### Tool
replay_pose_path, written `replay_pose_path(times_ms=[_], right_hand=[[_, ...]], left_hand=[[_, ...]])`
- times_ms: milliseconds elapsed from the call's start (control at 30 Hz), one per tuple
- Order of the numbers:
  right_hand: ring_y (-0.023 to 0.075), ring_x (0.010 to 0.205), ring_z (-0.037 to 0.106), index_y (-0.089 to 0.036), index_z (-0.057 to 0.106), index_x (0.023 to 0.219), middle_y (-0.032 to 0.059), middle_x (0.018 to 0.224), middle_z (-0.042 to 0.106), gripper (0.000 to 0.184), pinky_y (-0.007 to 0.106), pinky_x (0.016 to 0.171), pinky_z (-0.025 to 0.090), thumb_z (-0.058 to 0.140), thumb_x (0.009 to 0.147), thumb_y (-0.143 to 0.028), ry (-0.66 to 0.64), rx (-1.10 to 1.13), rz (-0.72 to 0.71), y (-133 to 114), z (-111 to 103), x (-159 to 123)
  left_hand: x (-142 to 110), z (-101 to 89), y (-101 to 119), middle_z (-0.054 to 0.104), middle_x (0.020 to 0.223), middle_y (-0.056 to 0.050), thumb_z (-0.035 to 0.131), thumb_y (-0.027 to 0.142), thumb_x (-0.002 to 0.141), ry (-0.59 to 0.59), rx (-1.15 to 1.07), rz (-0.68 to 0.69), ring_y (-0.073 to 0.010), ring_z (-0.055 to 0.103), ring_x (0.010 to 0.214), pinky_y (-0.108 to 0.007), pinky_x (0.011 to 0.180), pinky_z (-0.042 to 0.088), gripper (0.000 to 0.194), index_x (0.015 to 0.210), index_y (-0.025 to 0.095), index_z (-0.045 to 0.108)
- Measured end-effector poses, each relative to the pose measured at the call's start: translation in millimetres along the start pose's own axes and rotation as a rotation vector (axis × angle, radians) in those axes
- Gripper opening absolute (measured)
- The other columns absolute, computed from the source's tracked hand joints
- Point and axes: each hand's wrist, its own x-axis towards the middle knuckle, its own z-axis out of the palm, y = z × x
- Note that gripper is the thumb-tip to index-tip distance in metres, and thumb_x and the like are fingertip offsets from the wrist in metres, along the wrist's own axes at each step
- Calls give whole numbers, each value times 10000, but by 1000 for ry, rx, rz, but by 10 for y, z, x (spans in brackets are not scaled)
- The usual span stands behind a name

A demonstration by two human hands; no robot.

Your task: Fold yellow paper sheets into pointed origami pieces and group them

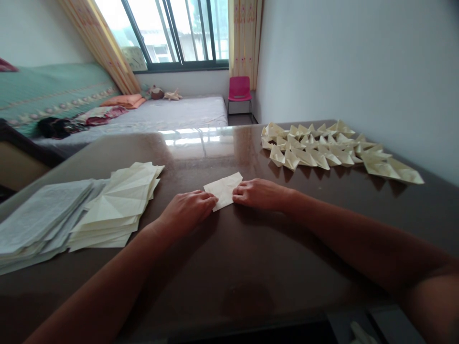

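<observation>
A small folded sheet of cream paper (225, 188) lies at the middle of the brown table (215, 267). My left hand (188, 208) is closed on its lower left corner, thumb over the paper. At the right edge, my right hand (260, 193) grips the sheet with its fingers bent together. To the left lies a stack of creased cream paper sheets (118, 196), fanned unevenly. At the back right stand several folded paper boats (315, 148), set in close rows.
A pile of greyish paper sheets (39, 220) sits at the far left, partly under the cream stack. Beyond the table are a bed (193, 107) and a pink chair (239, 89). A white wall (358, 62) runs along the right side.
</observation>
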Motion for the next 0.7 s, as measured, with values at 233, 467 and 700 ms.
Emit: replay_pose_path(times_ms=[233,467,700], right_hand=[[180,836,597,-130,592,990,82,900,648,160,284,690,417,441,948,-163,55,52,114,47,57,22],[202,872,608,-147,617,1044,90,943,663,182,294,683,420,479,926,-159,-3,-5,28,-8,-33,11],[181,784,598,-146,611,956,82,885,663,158,263,612,375,457,923,-159,55,8,113,-39,31,53]], left_hand=[[-38,-4,-67,652,1193,-23,456,201,872,-5,-93,-6,-210,587,1088,-329,882,499,365,1211,238,586],[3,35,-105,680,1130,-61,424,219,922,-9,-107,23,-201,617,1011,-320,859,506,317,1167,185,621],[7,82,-120,694,1084,-51,435,400,933,45,-104,21,-203,616,985,-317,864,492,349,1151,213,634]])
